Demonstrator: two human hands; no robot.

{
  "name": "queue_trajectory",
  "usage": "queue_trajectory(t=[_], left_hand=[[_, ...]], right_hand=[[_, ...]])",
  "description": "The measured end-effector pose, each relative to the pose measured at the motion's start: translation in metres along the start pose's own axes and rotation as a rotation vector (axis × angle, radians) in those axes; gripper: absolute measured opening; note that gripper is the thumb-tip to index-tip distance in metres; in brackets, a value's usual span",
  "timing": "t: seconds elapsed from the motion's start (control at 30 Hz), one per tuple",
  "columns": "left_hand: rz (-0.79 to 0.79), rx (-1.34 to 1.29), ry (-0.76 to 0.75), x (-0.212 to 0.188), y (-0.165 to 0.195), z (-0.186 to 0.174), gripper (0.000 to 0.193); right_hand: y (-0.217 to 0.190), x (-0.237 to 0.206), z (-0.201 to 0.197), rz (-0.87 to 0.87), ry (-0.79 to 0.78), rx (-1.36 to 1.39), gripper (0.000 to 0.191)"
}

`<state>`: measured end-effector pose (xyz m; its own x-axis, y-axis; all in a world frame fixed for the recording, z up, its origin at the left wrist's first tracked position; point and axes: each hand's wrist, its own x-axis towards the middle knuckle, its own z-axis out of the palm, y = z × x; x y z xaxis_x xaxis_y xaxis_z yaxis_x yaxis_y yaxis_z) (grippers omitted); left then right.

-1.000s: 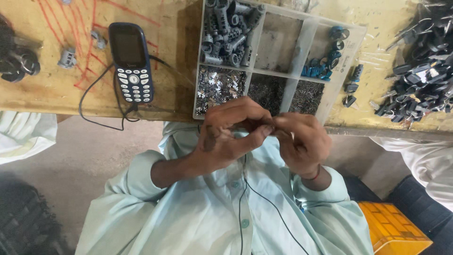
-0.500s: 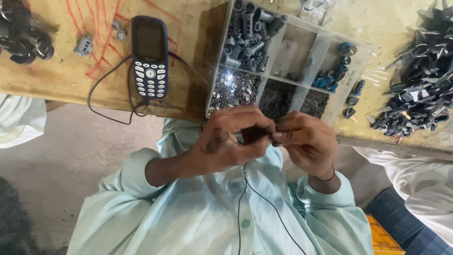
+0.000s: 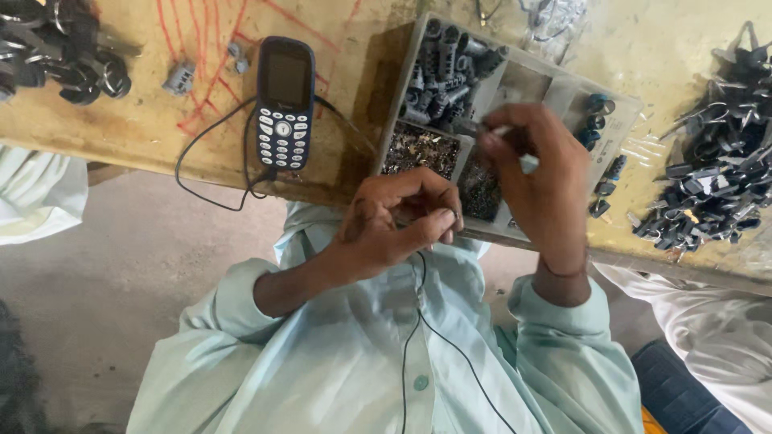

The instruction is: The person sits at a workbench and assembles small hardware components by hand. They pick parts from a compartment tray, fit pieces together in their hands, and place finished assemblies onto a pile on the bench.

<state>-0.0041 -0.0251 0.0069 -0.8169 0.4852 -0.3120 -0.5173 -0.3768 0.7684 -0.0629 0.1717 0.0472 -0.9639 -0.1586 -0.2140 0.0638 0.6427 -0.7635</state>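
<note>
Pale green cotton of the person's buttoned shirt (image 3: 338,362) filled the near view, a thin black cord (image 3: 450,345) running up it. Just beyond, the left hand (image 3: 398,225) hung off the tabletop (image 3: 161,128) edge over open floor, fingers (image 3: 434,221) curled tight around something too small and hidden to make out. The right hand (image 3: 543,181) reached over the clear plastic compartment tray (image 3: 515,80), fingers pinching a slim silvery tool (image 3: 486,128) above the compartments of dark metal bits. The tray overhung the tabletop's near edge. To the left lay a dark blue keypad phone (image 3: 283,104) with free wood around it. Black metal parts (image 3: 708,185) heaped at the far right, cut off by the frame.
</note>
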Motion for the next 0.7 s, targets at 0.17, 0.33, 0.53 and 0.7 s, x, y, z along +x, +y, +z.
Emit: queue_trajectory(t=[0.17,0.33,0.53,0.7], left_hand=[[-0.034,-0.11,-0.112,0.011,-0.009,-0.002,0.016],[-0.092,-0.29,-0.127,0.016,-0.017,0.004,0.014],[-0.142,-0.089,0.077,0.012,-0.02,0.013,0.014],[-0.117,-0.051,0.122,0.007,-0.016,0.023,0.015]], right_hand=[[0.021,-0.048,-0.01,-0.235,-0.109,0.148,0.036],[0.042,-0.066,0.009,-0.013,-0.037,0.609,0.034],[0.04,-0.075,0.008,-0.327,0.16,-0.058,0.047],[0.037,-0.073,0.002,-0.361,0.154,-0.052,0.041]])
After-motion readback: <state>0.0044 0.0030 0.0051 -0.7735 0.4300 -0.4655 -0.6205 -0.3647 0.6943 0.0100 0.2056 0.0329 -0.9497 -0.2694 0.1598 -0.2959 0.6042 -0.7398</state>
